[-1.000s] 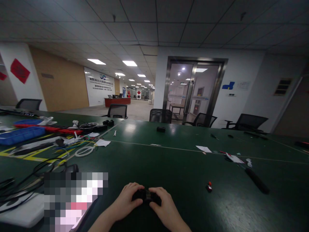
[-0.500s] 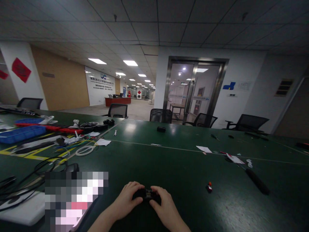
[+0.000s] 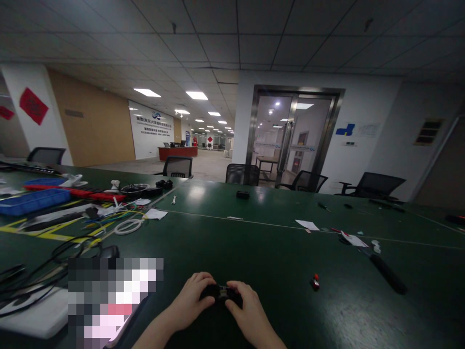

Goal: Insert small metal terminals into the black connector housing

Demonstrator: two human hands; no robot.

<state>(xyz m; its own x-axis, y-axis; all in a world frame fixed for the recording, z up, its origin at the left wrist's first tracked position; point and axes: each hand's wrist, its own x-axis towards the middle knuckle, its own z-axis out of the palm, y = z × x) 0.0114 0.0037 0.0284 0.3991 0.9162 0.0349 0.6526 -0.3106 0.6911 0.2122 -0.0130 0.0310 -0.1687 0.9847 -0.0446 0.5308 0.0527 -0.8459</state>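
Both hands (image 3: 217, 301) grip a black object (image 3: 222, 293); the blue tray (image 3: 35, 201) sits left on the worktop (image 3: 218, 242), contents unclear.

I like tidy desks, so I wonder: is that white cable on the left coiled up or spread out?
Coiled: the white cable lies on the green table in a round ring, its loops close together.

One left hand (image 3: 189, 301), one right hand (image 3: 250, 310), five chairs (image 3: 242, 174) by the table (image 3: 254, 261), one wrench (image 3: 174, 199), one red desk (image 3: 178, 153)
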